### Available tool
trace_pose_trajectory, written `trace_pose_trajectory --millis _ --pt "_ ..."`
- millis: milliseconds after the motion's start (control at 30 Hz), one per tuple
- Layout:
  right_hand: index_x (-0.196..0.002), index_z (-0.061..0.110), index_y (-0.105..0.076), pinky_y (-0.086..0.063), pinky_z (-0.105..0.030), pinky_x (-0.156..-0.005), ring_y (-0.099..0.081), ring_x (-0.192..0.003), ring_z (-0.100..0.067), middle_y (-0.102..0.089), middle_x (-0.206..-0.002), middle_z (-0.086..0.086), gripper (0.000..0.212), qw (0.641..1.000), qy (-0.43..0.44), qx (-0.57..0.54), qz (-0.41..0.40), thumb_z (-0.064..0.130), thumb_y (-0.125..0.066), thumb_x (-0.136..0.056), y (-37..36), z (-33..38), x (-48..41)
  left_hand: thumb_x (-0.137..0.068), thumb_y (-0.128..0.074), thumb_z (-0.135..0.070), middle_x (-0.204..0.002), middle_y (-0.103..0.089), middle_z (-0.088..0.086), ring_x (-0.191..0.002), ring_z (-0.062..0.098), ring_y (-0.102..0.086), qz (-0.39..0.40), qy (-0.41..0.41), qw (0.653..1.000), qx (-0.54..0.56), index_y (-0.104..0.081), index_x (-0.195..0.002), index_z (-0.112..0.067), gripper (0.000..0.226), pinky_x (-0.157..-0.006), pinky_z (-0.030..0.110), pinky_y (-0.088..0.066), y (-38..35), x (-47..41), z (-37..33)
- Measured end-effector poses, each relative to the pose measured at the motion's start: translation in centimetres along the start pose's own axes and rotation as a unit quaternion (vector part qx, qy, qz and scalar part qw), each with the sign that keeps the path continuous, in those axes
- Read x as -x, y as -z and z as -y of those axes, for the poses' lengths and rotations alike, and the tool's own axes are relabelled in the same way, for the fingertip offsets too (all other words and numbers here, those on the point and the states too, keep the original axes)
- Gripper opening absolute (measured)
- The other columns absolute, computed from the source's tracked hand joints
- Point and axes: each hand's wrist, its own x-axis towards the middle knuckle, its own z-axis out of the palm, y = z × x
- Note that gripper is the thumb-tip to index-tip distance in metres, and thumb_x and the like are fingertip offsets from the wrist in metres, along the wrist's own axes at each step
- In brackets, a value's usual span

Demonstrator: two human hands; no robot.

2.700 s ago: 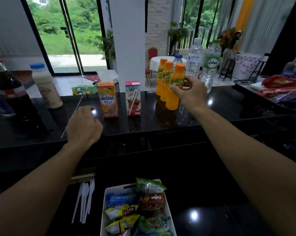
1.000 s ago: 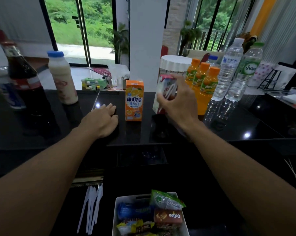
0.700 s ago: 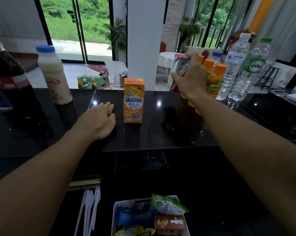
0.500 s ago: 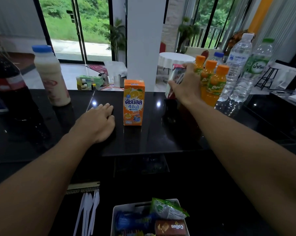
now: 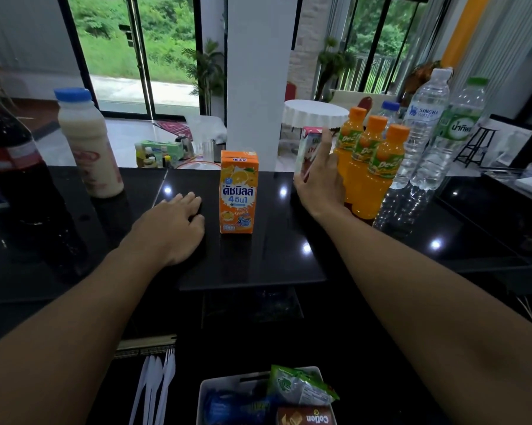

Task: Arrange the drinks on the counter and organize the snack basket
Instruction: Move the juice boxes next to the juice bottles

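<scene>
On the black counter your right hand clasps the pink drink carton: probably light, crushable; squeeze its sides gently. Left hand lies flat.

The right hand is no longer holding the front one of the orange bottles — it is now lying against the pink carton. That carton is gone from its place beside the orange carton. After being lifted off the counter and carried to the right, it is now sitting low just left of the bottles, its base hidden behind the hand. The forefinger is straightening along the carton's side — whether the hand is gripping cannot be told.
</scene>
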Motion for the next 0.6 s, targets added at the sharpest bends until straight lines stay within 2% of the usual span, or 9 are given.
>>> trace_pose_trajectory --millis 100,267,400,500,533,600 --pt "-0.160 0.024 0.005 -0.040 -0.032 -0.072 -0.058 -0.104 -0.031 -0.051 -0.127 -0.017 0.102 1.000 -0.002 0.025 0.006 0.024 -0.070 -0.091 -0.2 -0.1 -0.2 -0.101 -0.031 -0.038 -0.160 -0.017 -0.011 -0.148 0.015 -0.014 -0.001 0.006 1.000 0.003 -0.026 -0.153 -0.030 0.053 -0.117 0.036 -0.013 0.0 0.1 -0.1" --pt "-0.160 0.023 0.009 -0.046 -0.036 -0.079 -0.057 -0.107 -0.032 -0.049 -0.129 -0.019 0.104 0.999 -0.008 0.038 0.018 0.024 -0.069 -0.092 -0.4 -0.2 -0.5 -0.101 -0.030 -0.038 -0.160 -0.017 -0.009 -0.148 0.015 -0.014 -0.002 0.003 1.000 0.002 -0.025 -0.153 -0.029 0.053 -0.117 0.034 -0.012 0.1 0.1 -0.2" --pt "-0.159 0.022 0.012 -0.048 -0.043 -0.092 -0.054 -0.117 -0.036 -0.046 -0.136 -0.022 0.106 0.999 -0.005 0.028 0.029 0.026 -0.070 -0.092 -0.2 -0.3 -0.4 -0.101 -0.030 -0.037 -0.161 -0.016 -0.009 -0.148 0.016 -0.014 0.002 0.006 1.000 0.001 -0.025 -0.153 -0.029 0.053 -0.118 0.037 -0.014 -0.1 0.0 -0.1" --pt "-0.159 0.023 0.015 -0.042 -0.050 -0.108 -0.042 -0.135 -0.037 -0.037 -0.149 -0.022 0.113 0.998 -0.004 -0.004 0.056 0.032 -0.074 -0.089 0.4 -0.2 0.4 -0.100 -0.029 -0.037 -0.161 -0.017 -0.010 -0.148 0.016 -0.014 0.010 0.005 1.000 0.001 -0.026 -0.153 -0.028 0.054 -0.119 0.039 -0.016 -0.2 -0.1 0.1" --pt "-0.159 0.024 0.013 -0.041 -0.051 -0.109 -0.041 -0.137 -0.037 -0.036 -0.150 -0.021 0.112 0.998 -0.007 -0.012 0.064 0.034 -0.074 -0.089 0.6 -0.2 0.9 -0.100 -0.029 -0.037 -0.161 -0.018 -0.009 -0.148 0.018 -0.014 0.011 0.007 1.000 0.001 -0.027 -0.153 -0.028 0.054 -0.119 0.040 -0.016 -0.2 -0.1 0.1" --pt "-0.160 0.021 0.001 -0.047 -0.046 -0.102 -0.046 -0.129 -0.035 -0.038 -0.145 -0.019 0.101 0.998 -0.016 -0.010 0.060 0.035 -0.071 -0.090 1.1 0.0 2.0 -0.100 -0.029 -0.037 -0.161 -0.019 -0.007 -0.148 0.021 -0.016 0.006 0.013 1.000 0.006 -0.028 -0.153 -0.028 0.054 -0.118 0.042 -0.018 -0.1 0.1 -0.1"
